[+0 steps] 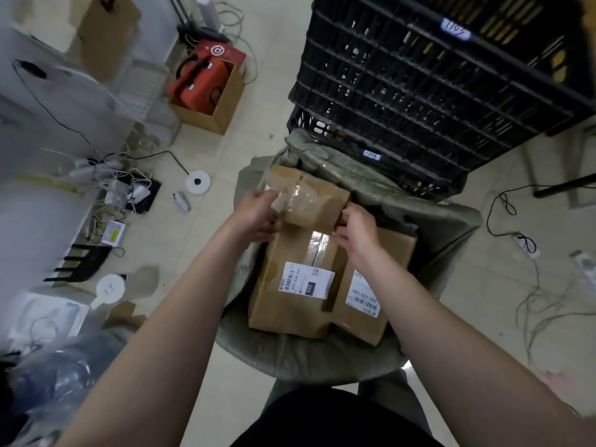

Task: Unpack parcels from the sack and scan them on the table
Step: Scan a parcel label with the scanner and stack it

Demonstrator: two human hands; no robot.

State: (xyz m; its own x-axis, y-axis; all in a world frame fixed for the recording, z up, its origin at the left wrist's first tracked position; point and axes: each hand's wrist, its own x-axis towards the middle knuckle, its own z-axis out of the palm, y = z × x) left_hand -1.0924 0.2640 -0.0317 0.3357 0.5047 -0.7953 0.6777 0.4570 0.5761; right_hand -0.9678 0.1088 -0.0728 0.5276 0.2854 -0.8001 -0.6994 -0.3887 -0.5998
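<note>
Small brown tape-wrapped cardboard parcel (311, 196) is held between both hands above the open grey-green woven sack (306, 354). Left hand (258, 216) grips its left end; right hand (358, 232) pinches its right end. Larger white-labelled brown cardboard box (287, 304) lies in the sack beneath.

light: dim, flat, greenish cast | shadows: soft, darkest inside sack (306, 353) | glare: pale sheen on tape (298, 191) of top parcel (325, 203) | blur: left edge smeared, centre fairly sharp | distortion: strong wide-angle bend at edges, crate (419, 91) leans
</note>
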